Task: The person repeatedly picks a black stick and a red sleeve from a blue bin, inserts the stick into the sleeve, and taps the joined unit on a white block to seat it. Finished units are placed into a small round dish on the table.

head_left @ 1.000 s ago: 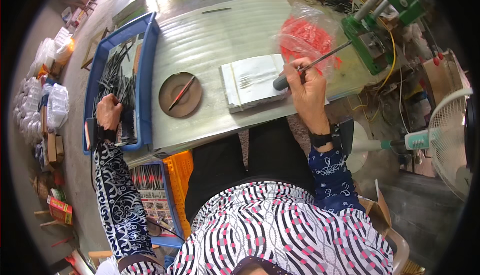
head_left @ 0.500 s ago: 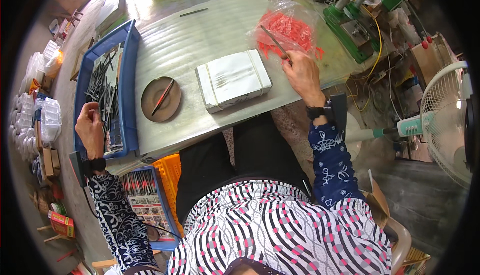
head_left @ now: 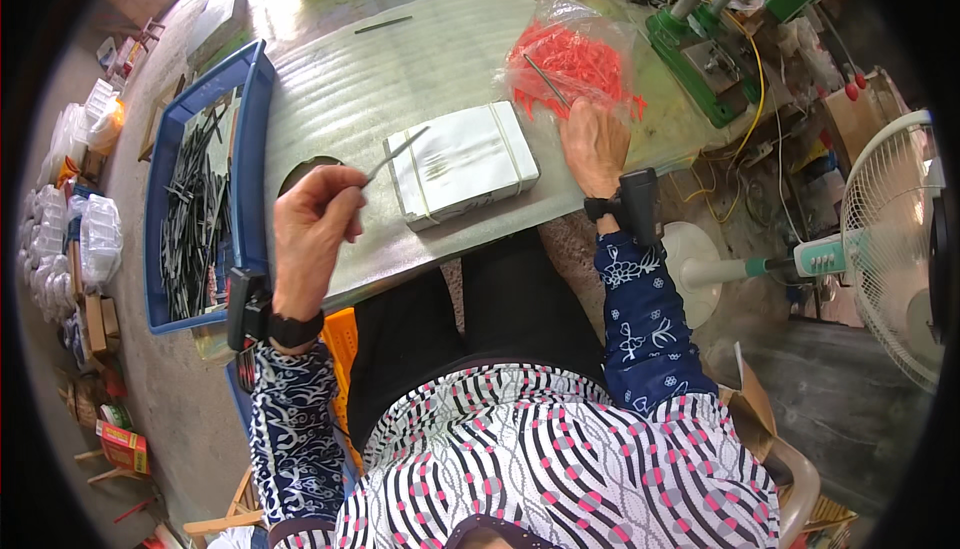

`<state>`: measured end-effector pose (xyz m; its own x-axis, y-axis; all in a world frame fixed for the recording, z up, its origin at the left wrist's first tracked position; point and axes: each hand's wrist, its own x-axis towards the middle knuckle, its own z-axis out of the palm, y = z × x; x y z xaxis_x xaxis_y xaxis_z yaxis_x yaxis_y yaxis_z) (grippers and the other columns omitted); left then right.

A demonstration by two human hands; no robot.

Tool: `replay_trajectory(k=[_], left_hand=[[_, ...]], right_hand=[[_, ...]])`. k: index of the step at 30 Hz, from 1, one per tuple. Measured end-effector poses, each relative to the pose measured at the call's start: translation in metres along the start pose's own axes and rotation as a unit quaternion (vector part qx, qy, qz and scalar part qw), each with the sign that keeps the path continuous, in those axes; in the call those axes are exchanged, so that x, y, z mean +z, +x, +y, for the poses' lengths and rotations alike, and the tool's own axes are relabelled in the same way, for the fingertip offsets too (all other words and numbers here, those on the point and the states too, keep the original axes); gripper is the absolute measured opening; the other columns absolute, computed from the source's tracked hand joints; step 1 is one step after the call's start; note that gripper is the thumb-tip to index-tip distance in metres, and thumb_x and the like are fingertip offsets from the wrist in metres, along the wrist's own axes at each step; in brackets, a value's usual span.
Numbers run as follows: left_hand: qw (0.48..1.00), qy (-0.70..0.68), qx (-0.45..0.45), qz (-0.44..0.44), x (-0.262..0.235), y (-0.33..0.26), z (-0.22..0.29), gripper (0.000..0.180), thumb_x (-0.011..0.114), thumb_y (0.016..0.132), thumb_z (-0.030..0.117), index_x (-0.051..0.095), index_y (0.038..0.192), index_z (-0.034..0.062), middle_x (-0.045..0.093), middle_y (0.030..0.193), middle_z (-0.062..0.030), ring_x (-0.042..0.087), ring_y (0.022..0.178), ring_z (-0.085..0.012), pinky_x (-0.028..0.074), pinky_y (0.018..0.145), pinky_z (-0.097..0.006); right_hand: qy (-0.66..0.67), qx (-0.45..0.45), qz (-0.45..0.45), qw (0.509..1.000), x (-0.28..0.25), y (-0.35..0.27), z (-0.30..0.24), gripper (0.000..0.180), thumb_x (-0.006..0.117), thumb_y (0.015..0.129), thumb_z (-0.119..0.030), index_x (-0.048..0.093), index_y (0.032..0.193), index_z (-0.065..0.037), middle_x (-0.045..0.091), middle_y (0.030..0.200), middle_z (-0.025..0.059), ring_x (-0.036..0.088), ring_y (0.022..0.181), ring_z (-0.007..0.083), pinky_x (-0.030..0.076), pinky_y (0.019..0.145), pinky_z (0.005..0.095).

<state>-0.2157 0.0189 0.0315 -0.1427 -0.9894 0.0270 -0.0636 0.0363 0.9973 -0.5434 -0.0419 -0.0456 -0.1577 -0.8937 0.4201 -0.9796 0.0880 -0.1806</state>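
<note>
My left hand [head_left: 312,224] is closed, pinching a thin dark strip [head_left: 400,152] between thumb and fingers; the strip's free end reaches over the left edge of a white-topped block [head_left: 465,161] with bands round it. Closed as well, my right hand [head_left: 595,142] grips a thin grey rod [head_left: 545,79] that points away to the upper left, over a clear bag of small red plastic pieces [head_left: 585,61]. Left of my left hand stands a long blue bin [head_left: 262,99] with many dark strips [head_left: 190,219] in it. My left hand partly hides a round brown dish [head_left: 302,167].
Another dark strip [head_left: 383,24] lies on the translucent sheet [head_left: 440,44] covering the table. At the right back is a green hand press [head_left: 715,69] with a yellow cable. A white fan [head_left: 895,239] stands to my right. An orange crate [head_left: 342,344] sits below the table edge.
My left hand has come out of the blue bin, moving right with a dark strip, and now covers most of the dish. My right hand has shifted slightly left, still holding its rod.
</note>
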Motion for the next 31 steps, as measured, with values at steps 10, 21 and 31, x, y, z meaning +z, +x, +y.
replay_trajectory(k=[10, 21, 31], left_hand=[[0.996, 0.079, -0.042, -0.03, 0.034, 0.019, -0.007, 0.015, 0.061, 0.086, 0.004, 0.066, 0.098, -0.0022, 0.064, 0.069, -0.0027, 0.056, 0.055, -0.0045, 0.044, 0.05, -0.021], [0.953, 0.289, 0.078, 0.051, 0.044, 0.017, -0.012, 0.012, 0.062, 0.081, 0.005, 0.066, 0.089, -0.0018, 0.066, 0.066, -0.0097, 0.06, 0.053, -0.0129, 0.048, 0.054, -0.028], [0.908, 0.376, 0.164, 0.084, 0.048, 0.014, -0.012, 0.01, 0.062, 0.082, 0.009, 0.066, 0.086, 0.0006, 0.064, 0.067, -0.0156, 0.063, 0.059, -0.0267, 0.048, 0.059, -0.036]], right_hand=[[0.124, -0.07, -0.057, 0.988, -0.021, -0.008, 0.0, 0.019, 0.068, 0.077, -0.019, 0.067, 0.087, -0.002, 0.066, 0.082, 0.0199, 0.064, 0.081, 0.0397, 0.049, 0.072, 0.0493], [0.14, -0.055, -0.077, 0.986, -0.034, -0.008, -0.004, 0.018, 0.067, 0.082, -0.019, 0.068, 0.09, -0.003, 0.067, 0.082, 0.0205, 0.065, 0.082, 0.0389, 0.05, 0.071, 0.048], [0.161, -0.066, 0.0, 0.985, -0.032, -0.008, -0.002, 0.011, 0.064, 0.08, -0.012, 0.064, 0.078, -0.001, 0.064, 0.082, 0.0231, 0.063, 0.081, 0.0416, 0.049, 0.069, 0.0482]])
